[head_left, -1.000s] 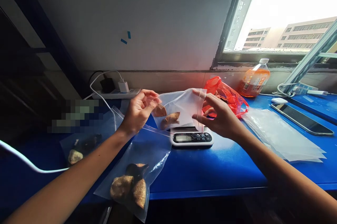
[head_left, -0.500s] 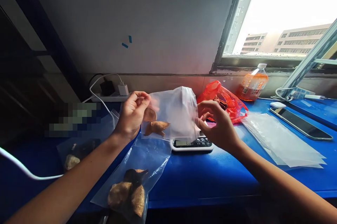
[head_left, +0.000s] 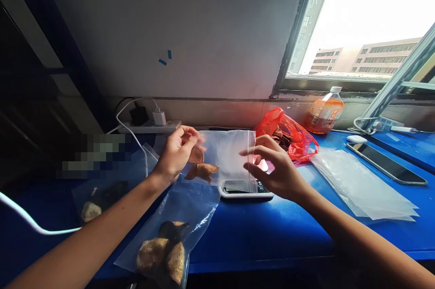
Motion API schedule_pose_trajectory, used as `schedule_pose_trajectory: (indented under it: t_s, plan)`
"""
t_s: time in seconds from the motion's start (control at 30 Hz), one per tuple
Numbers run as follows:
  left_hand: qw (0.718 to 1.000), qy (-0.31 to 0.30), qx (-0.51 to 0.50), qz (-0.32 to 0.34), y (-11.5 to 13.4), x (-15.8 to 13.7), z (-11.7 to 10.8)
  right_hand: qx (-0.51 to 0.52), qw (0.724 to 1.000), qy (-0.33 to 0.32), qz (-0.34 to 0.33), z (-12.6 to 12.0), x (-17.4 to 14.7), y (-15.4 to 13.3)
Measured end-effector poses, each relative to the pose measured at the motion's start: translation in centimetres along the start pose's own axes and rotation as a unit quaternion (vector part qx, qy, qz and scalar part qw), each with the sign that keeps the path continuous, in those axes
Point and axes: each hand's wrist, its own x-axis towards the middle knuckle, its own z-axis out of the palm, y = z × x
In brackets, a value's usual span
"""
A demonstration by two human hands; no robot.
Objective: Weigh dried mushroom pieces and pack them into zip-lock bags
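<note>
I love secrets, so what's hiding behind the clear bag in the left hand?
Behind the clear bag in the left hand is a white scale. Its front edge shows below the bag. The bag hides or blurs much of the rest, so I can't tell its reading.

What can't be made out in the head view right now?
All in the head view:
- Reading on the white plastic scale: obscured by the translucent plastic zip bag in the left hand.
- Whether the right hand touches that zip bag: overlap hides any gap.
- Bottom of the clear plastic bag with rough brown chunks: cut off by the lower edge.
- Print on the orange drink bottle: too small.
</note>
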Motion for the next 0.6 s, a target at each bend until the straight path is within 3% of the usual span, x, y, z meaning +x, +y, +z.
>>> schedule_pose_trajectory:
  t_s: [0.17, 0.23, 0.33, 0.4, 0.47, 0.53, 0.6]
  plan:
    - [1.000, -0.009, 0.000, -0.027, 0.2, -0.3, 0.3, -0.074, 0.987, -0.132, 0.044, -0.8, -0.7, -0.1]
    - [0.999, -0.008, -0.005, -0.040, 0.5, -0.4, 0.4, -0.106, 0.981, -0.153, 0.053, -1.0, -0.7, -0.2]
    - [0.998, 0.014, -0.028, -0.056, 1.2, -0.3, 0.3, -0.074, 0.991, -0.081, 0.070, -1.4, -0.2, 0.1]
    - [0.995, 0.050, -0.058, -0.064, 1.7, 0.0, 0.0, 0.014, 0.993, 0.036, 0.112, -1.6, 0.3, 0.4]
    - [0.989, 0.091, -0.095, -0.074, 2.2, 0.2, -0.4, 0.102, 0.972, 0.141, 0.161, -1.5, 0.5, 0.5]
    - [0.981, 0.122, -0.129, -0.083, 2.4, 0.1, -0.4, 0.133, 0.960, 0.139, 0.202, -0.6, 0.4, 0.0]
    - [0.977, 0.113, -0.159, -0.087, 2.2, -0.6, 0.3, 0.125, 0.967, 0.036, 0.221, 0.9, 0.0, -1.1]
